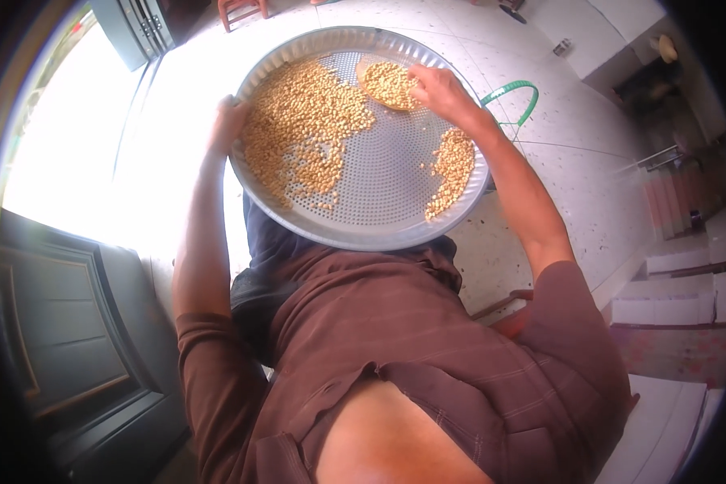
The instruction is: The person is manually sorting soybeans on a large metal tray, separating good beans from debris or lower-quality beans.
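Note:
A large round perforated metal sieve tray (387,175) rests over my lap. Pale yellow beans or kernels (308,109) cover its left side, and a smaller pile (454,172) lies along the right rim. My left hand (228,121) grips the tray's left rim, its fingers partly hidden. Near the far right of the tray, my right hand (438,91) holds the edge of a small shallow dish (390,107) filled with the same kernels; its fingertips touch the kernels.
A green handle (517,88) sticks out beyond the tray's right side. A dark panelled door (66,314) stands at left, a red stool (242,12) at the far top. White boxes (665,302) are stacked at right. Small debris dots the tiled floor (581,199).

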{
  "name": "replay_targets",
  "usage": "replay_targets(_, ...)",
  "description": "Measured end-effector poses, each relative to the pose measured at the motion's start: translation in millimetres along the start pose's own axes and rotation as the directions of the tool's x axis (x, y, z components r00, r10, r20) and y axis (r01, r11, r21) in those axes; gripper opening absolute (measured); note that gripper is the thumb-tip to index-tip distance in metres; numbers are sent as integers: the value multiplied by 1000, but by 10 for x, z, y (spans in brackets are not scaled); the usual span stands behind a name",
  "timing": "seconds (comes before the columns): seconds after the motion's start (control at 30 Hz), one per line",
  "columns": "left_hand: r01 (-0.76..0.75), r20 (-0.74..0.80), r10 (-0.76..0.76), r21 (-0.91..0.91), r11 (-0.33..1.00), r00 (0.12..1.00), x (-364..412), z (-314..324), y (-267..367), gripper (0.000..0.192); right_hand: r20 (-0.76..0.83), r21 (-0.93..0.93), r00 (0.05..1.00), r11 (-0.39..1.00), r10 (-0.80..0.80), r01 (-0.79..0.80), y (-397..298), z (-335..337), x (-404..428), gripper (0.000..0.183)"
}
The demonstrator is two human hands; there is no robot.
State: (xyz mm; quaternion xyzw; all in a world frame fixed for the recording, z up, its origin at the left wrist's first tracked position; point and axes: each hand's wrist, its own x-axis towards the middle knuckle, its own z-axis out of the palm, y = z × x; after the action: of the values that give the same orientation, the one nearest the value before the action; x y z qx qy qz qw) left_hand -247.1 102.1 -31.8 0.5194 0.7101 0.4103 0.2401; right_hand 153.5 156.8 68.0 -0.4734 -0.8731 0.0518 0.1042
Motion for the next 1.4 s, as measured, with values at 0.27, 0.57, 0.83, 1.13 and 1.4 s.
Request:
replay_targets(0.27,-42,-60,43,24,999,997,-68,-16,-12,46,-136,243,841,805,-524,541,-750,654,-391,25)
replay_targets(0.57,54,42,-55,30,998,998,-128,-65,197,48,60,89,593,596,-803,798,-1036,1076,-399,46)
replay_targets(0.83,-20,-65,25,78,997,998,-172,-25,137,37,-32,42,557,556,-830,830,-921,966,-568,46)
replay_targets(1.13,16,33,-20,98,995,999,-179,-79,178,56,6,9,578,578,-816,816,-766,890,-732,48)
replay_targets(1.4,15,-48,-10,95,995,999,-211,-39,94,45,-153,170,725,705,-671,689,-622,606,-708,35)
